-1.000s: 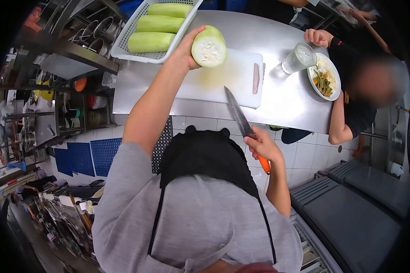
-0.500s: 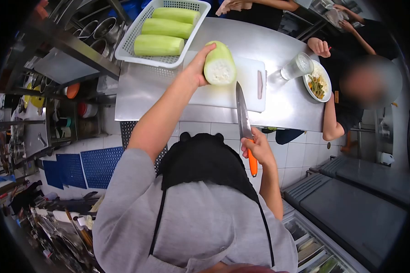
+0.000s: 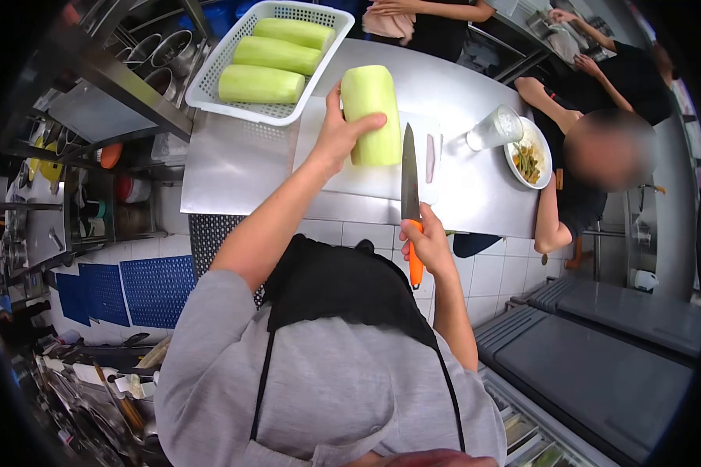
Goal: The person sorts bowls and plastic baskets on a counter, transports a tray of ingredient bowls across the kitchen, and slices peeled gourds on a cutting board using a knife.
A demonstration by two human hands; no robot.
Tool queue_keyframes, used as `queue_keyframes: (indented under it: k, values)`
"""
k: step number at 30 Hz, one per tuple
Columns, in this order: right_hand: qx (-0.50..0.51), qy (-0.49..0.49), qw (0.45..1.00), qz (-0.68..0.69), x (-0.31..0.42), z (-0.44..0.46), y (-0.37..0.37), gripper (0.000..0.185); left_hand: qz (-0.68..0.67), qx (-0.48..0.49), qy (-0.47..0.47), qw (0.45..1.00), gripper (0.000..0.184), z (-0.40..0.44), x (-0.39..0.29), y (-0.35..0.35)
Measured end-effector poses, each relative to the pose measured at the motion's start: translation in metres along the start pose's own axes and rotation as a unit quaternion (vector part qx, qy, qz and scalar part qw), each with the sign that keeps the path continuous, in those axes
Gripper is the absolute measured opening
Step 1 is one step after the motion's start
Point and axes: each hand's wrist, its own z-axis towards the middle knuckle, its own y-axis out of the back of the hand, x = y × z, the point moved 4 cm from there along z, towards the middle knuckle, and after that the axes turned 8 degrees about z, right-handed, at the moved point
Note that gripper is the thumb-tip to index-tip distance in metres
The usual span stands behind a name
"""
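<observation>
My left hand (image 3: 343,134) is wrapped round the left side of a pale green peeled gourd (image 3: 372,113), its thumb across the front. The gourd is over a white cutting board (image 3: 346,180) on the steel table (image 3: 237,167); whether it touches the board I cannot tell. In my right hand (image 3: 428,240) is a knife (image 3: 410,175) with an orange handle, its blade pointing up and away from me, just right of the gourd. A white basket (image 3: 288,115) at the back left holds three more green gourds (image 3: 276,55).
A glass (image 3: 496,129) and a bowl of rice and vegetables (image 3: 529,156) stand at the table's right. A person (image 3: 568,167) is beside the bowl. Behind the table, another person's hands hold a pinkish cloth (image 3: 389,23). Metal shelving (image 3: 125,66) stands on the left.
The gourd has turned from showing its cut white end to showing its long green side, and my left hand's thumb now lies across it. The knife has swung more upright and closer to the gourd.
</observation>
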Motion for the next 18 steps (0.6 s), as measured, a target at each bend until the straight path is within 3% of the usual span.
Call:
queue_keyframes:
  k: [4,8,15,18]
  values:
    - [-0.004,0.016,0.998,-0.052,0.015,0.012,0.012,0.030,0.187,-0.017,-0.222,0.957,0.122,-0.012,-0.015,-0.007]
    - [0.002,0.020,0.996,-0.084,0.014,0.016,0.021,0.030,0.281,-0.016,-0.287,0.915,0.116,-0.032,-0.012,-0.013]
    - [0.002,0.008,0.993,-0.119,0.006,0.017,0.025,0.034,0.296,0.018,-0.214,0.931,0.116,-0.036,0.022,0.000]
    - [0.013,0.005,0.992,-0.126,0.002,0.017,0.026,0.036,0.299,-0.003,-0.265,0.917,0.121,-0.040,0.021,0.001]
